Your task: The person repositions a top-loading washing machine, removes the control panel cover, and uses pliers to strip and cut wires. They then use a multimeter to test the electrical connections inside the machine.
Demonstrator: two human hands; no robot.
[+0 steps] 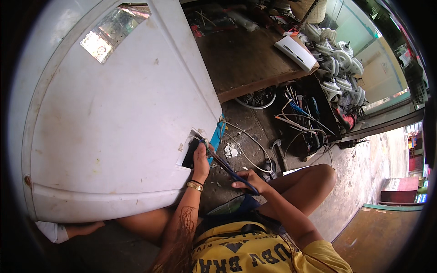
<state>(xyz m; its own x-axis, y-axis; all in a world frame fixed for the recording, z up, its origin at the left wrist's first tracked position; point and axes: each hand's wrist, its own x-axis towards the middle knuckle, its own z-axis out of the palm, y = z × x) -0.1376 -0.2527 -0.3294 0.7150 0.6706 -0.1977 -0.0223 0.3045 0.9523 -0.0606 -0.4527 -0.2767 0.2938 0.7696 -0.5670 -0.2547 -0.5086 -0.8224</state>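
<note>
A large white appliance casing with scuffs lies tilted on my left, over my leg. Near its right edge is a rectangular opening, dark inside, with thin wires coming out. My left hand is closed at this opening, its fingers pinching the wires. In my right hand are the blue handles of a long slim tool, which looks like pliers. Its dark tip reaches toward the wires by my left fingers; whether it touches them is hidden. A blue piece shows behind the casing's edge.
Pale cord loops across the floor beside white fragments and a hammer. To the right stands a dark tray of tools. Behind are a wooden table with a white box, and piled white pulley-like wheels.
</note>
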